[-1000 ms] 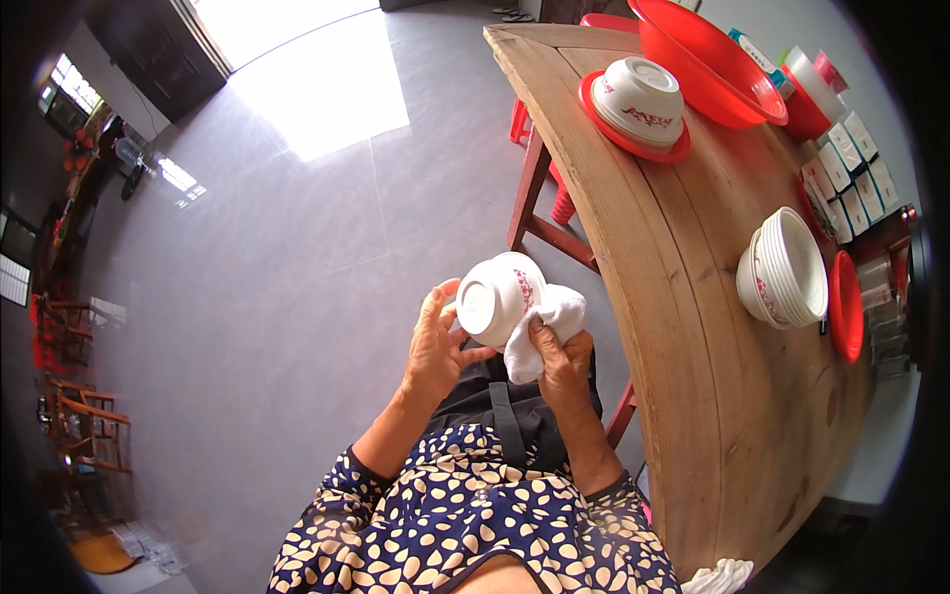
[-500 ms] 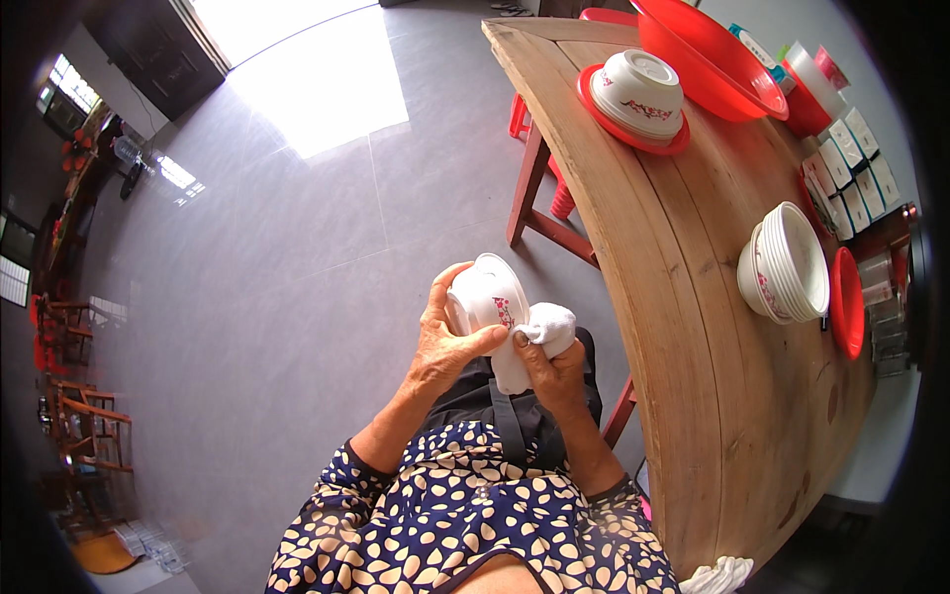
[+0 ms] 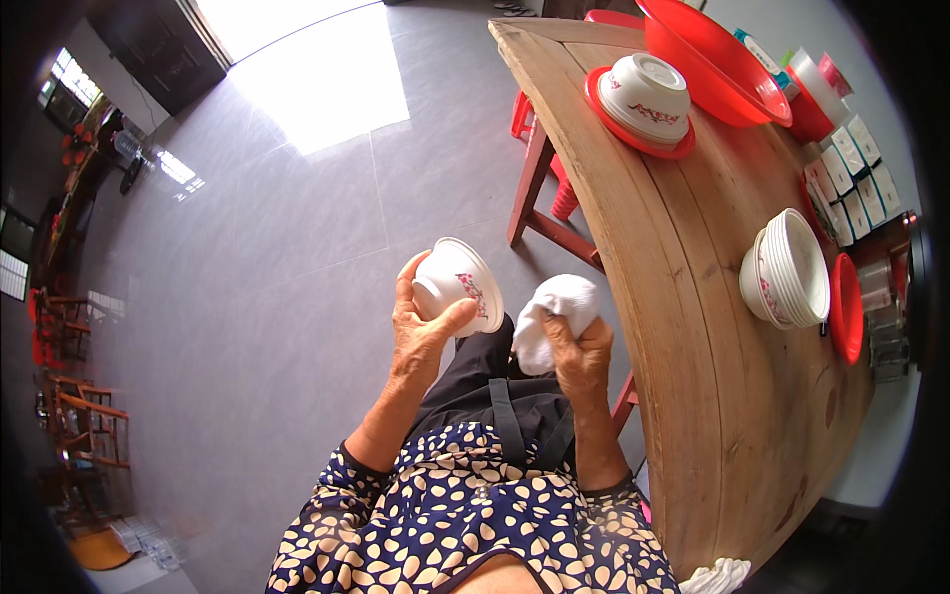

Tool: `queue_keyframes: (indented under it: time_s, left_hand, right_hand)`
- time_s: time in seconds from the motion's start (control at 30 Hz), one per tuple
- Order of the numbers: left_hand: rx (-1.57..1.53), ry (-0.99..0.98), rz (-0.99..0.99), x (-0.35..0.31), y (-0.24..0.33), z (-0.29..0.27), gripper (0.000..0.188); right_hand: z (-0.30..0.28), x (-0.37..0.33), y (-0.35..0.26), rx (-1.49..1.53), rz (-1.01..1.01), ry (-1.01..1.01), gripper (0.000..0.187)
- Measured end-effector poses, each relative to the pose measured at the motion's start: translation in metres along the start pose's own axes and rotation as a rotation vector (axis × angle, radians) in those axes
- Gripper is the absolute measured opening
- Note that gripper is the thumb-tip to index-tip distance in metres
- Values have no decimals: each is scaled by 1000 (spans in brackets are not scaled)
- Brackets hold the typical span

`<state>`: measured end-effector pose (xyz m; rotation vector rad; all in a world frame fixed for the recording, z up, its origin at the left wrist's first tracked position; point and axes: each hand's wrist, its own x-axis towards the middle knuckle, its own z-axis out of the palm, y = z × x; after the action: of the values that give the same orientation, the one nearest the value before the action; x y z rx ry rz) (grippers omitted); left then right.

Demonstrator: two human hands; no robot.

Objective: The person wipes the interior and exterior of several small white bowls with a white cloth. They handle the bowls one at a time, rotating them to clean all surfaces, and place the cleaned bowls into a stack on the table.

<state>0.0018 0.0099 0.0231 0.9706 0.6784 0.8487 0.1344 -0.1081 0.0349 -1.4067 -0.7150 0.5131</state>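
A white bowl (image 3: pixel 458 284) with a red flower print is tilted on its side in my left hand (image 3: pixel 421 327). My thumb presses its outer wall, and the other fingers go behind it. To its right, my right hand (image 3: pixel 579 358) grips a bunched white cloth (image 3: pixel 556 302), apart from the bowl. Both hands are above my lap, left of the wooden table (image 3: pixel 683 297). On that table a nested stack of similar bowls (image 3: pixel 789 269) leans on its side. Farther off, an upturned bowl (image 3: pixel 645 97) rests on a red plate (image 3: pixel 670 148).
A large red basin (image 3: pixel 708 64) stands at the table's far end. Beside the stacked bowls is a red dish (image 3: pixel 846 307), with clear glasses (image 3: pixel 888 327) near the wall. Another white cloth (image 3: pixel 717 576) lies by the near corner. Wooden chairs (image 3: pixel 94 421) stand far left.
My right hand has drawn the cloth away from the bowl, to the right. My left hand has shifted the bowl slightly up and left, and its tilt has changed.
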Motion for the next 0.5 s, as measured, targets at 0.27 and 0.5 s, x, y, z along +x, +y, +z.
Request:
queue_keyframes:
  time_s: [0.27,0.5]
  left_hand:
    - [-132,-41,-125,-6,-13,8,72]
    - [-262,34,-219,-8,-14,11,56]
  right_hand:
    - [11,6,-10,-657,-660,-47,40]
    - [27,-5,-3,-914,-713,-63,23]
